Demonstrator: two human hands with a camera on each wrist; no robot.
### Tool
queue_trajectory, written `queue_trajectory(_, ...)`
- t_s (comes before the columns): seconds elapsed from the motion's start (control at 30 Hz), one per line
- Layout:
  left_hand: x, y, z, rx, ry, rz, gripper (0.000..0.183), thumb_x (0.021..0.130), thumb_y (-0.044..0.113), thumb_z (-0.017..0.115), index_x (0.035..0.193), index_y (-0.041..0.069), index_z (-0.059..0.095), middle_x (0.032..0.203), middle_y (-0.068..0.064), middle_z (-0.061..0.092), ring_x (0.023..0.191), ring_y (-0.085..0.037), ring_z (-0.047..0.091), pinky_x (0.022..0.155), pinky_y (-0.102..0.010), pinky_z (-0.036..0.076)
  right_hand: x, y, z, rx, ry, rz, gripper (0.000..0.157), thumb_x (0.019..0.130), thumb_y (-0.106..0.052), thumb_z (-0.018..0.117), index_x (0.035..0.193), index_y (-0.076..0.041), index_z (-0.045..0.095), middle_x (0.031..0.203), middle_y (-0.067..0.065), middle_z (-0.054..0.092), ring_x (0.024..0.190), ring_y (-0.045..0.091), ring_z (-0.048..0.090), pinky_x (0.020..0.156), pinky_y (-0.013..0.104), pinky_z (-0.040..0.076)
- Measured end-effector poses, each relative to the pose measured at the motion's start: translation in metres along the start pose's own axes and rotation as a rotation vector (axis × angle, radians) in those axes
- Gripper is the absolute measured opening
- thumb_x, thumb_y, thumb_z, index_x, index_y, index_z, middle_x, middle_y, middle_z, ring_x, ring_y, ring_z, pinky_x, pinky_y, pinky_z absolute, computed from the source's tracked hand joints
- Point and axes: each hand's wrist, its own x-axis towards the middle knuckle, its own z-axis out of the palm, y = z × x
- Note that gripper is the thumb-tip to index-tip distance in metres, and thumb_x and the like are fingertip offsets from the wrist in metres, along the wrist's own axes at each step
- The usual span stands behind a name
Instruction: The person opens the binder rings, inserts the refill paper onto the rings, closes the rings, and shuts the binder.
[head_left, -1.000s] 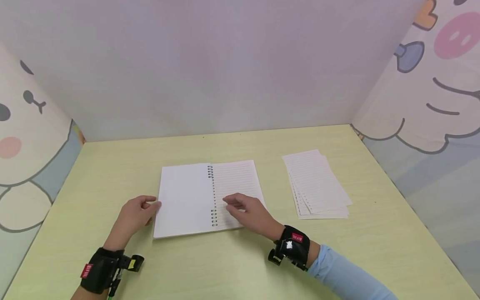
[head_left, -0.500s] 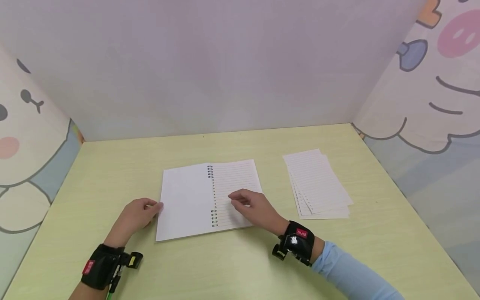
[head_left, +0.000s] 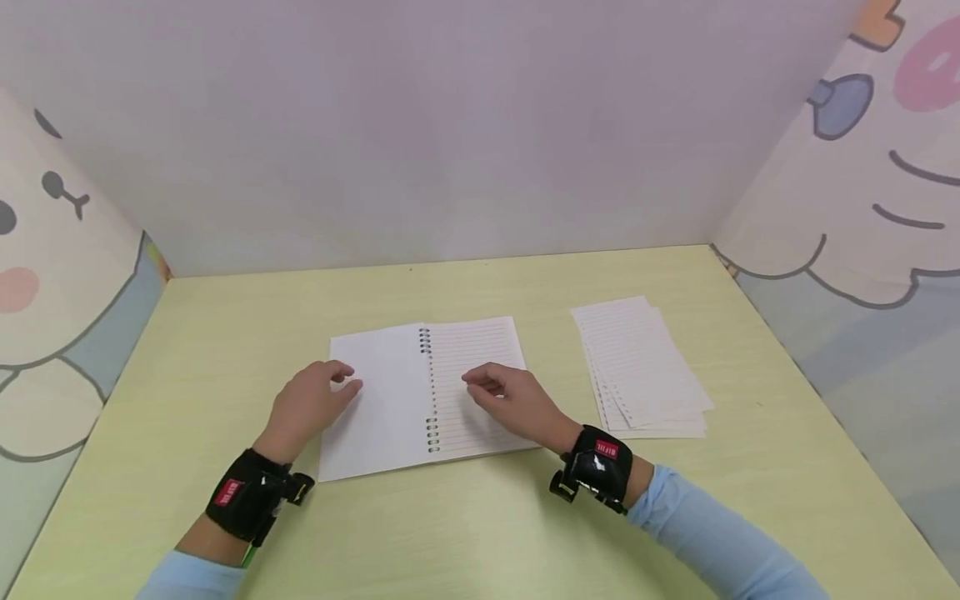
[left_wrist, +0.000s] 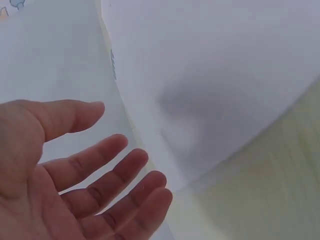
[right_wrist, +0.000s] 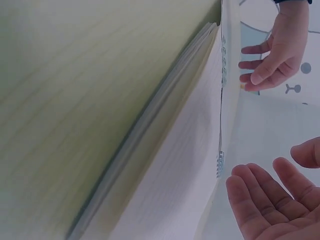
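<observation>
A ring-bound notebook [head_left: 375, 433] lies open on the table, a blank white page on the left and a lined page [head_left: 465, 342] on the right, with metal rings at the top and bottom of the spine. Over the blank page's left edge hovers my left hand [head_left: 311, 404], its fingers loosely bent and holding nothing; the left wrist view shows its palm and spread thumb [left_wrist: 75, 117]. My right hand [head_left: 517, 404] is above the lined page, fingers slightly curved, thumb apart, nothing in it. In the right wrist view both hands stay off the paper.
Several loose lined sheets [head_left: 645, 367] with punched edges lie fanned in a pile to the right of the notebook. A pale yellow tabletop [head_left: 420, 542] carries everything. Plain wall cloth [head_left: 450, 133] rises behind, with cartoon-printed panels at both sides.
My left hand has let go of the notebook's left edge and moved up and right over the blank page. The right hand has shifted slightly right and upward.
</observation>
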Motion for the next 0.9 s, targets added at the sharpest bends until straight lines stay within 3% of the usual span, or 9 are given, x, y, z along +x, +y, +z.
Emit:
queue_trajectory(0.27,0.034,0.048,0.001,0.035,0.076,0.057,0.032,0.094,0.020,0.057,0.116,-0.001,0.067,0.118,-0.025,0.068,0.105,-0.037,0.060,0.086,-0.052,0.054,0.023,0.006,-0.002,-0.038,0.019,-0.019,0.025,0.093,-0.014,0.060,0.109,0.002,0.069,0.106,0.017,0.075,0.090,0.022,0.069,0.082,0.042,0.060)
queue_trajectory(0.53,0.062,0.097,0.013,0.024,0.044,0.135,0.026,0.093,0.017,0.058,0.112,0.002,0.070,0.110,-0.017,0.072,0.094,-0.029,0.063,0.082,-0.046,0.057,0.035,0.007,-0.012,-0.097,0.016,-0.013,0.026,0.092,-0.015,0.061,0.109,0.003,0.069,0.104,0.018,0.076,0.089,0.023,0.070,0.082,0.043,0.060)
queue_trajectory(0.67,0.072,0.106,0.022,0.013,0.058,0.158,0.023,0.092,0.012,0.058,0.108,0.001,0.071,0.104,-0.017,0.074,0.087,-0.028,0.063,0.077,-0.046,0.057,0.037,0.006,-0.016,-0.126,0.019,-0.011,0.025,0.092,-0.014,0.061,0.109,0.003,0.069,0.102,0.018,0.076,0.087,0.023,0.070,0.080,0.043,0.060)
queue_trajectory(0.9,0.077,0.099,0.039,-0.026,0.046,0.136,0.021,0.090,0.004,0.057,0.102,-0.003,0.072,0.101,-0.019,0.074,0.086,-0.028,0.062,0.081,-0.045,0.055,0.042,0.001,-0.017,-0.155,-0.001,-0.034,0.025,0.092,-0.013,0.061,0.109,0.003,0.069,0.100,0.018,0.076,0.086,0.024,0.069,0.078,0.043,0.059)
